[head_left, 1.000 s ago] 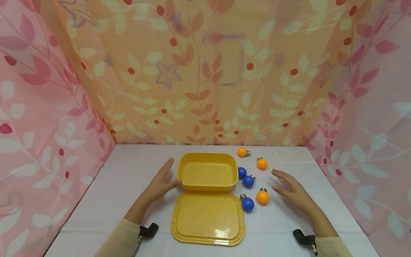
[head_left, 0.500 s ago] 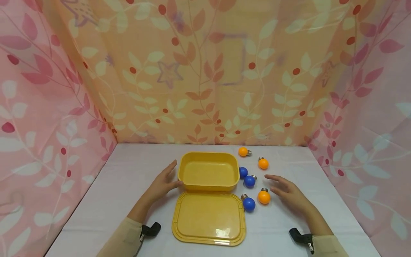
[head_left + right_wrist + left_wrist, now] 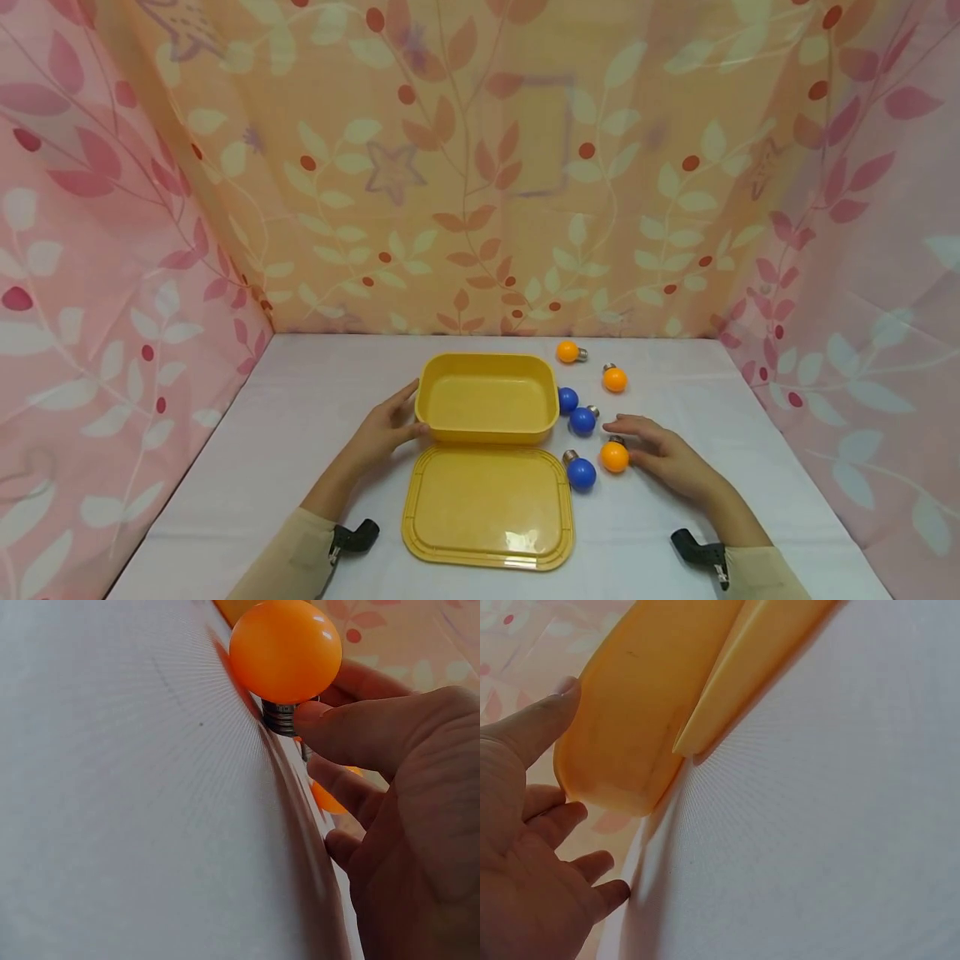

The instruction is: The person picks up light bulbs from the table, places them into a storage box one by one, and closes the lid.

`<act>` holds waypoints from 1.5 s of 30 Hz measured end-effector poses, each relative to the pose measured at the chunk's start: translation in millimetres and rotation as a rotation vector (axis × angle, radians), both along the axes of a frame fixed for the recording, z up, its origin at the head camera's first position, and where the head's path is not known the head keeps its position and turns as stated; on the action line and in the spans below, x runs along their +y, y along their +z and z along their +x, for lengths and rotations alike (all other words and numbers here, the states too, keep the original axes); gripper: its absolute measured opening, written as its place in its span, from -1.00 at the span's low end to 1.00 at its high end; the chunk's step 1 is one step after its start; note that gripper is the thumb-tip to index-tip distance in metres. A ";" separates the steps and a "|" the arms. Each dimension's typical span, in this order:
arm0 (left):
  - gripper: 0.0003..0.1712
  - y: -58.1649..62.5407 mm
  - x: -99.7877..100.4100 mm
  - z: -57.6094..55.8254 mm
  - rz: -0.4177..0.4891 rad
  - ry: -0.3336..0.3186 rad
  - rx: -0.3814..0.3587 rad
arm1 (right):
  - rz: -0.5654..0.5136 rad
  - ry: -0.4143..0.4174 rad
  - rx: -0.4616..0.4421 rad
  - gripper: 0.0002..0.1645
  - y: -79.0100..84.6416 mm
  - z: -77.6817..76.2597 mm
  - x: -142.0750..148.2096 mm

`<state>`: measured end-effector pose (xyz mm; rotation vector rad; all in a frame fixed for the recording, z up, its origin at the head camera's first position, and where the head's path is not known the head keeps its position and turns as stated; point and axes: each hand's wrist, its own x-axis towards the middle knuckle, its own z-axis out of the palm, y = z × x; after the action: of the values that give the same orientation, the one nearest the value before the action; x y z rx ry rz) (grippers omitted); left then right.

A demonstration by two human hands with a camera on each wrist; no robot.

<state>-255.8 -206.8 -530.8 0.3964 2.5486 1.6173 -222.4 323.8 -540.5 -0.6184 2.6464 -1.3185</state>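
My left hand point(image 3: 382, 433) touches the left end of the yellow plastic box point(image 3: 487, 437), its thumb at the near left corner and its fingers along the side. In the left wrist view the thumb point(image 3: 547, 720) lies at the rim and the lower fingers are spread loosely. My right hand point(image 3: 678, 458) is around the nearest orange light bulb point(image 3: 614, 457), thumb beside its metal base and forefinger reaching past its far side. The right wrist view shows the thumb tip point(image 3: 313, 712) overlapping the base of that orange bulb point(image 3: 285, 651), which rests on the white cloth.
The yellow lid point(image 3: 487, 508) lies flat in front of the box. Blue bulbs point(image 3: 581, 421) lie along the right of box and lid, one blue bulb point(image 3: 581, 474) by the lid's corner. Two more orange bulbs point(image 3: 615, 380) lie farther back. Patterned cloth point(image 3: 487, 167) walls the table.
My right hand has moved left and nearer, from the right of the bulbs to around the nearest orange one. The left fingers have drawn in against the box. Box, lid and bulbs stay put.
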 end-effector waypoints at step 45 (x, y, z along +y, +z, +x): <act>0.01 4.3 3.3 4.2 0.033 0.014 -0.008 | 0.047 -0.114 0.167 -0.64 68.1 -26.2 -31.1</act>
<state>-251.6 -203.5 -526.5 0.3742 2.5276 1.6641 -248.5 292.7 -472.4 -0.6044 2.8773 -1.2805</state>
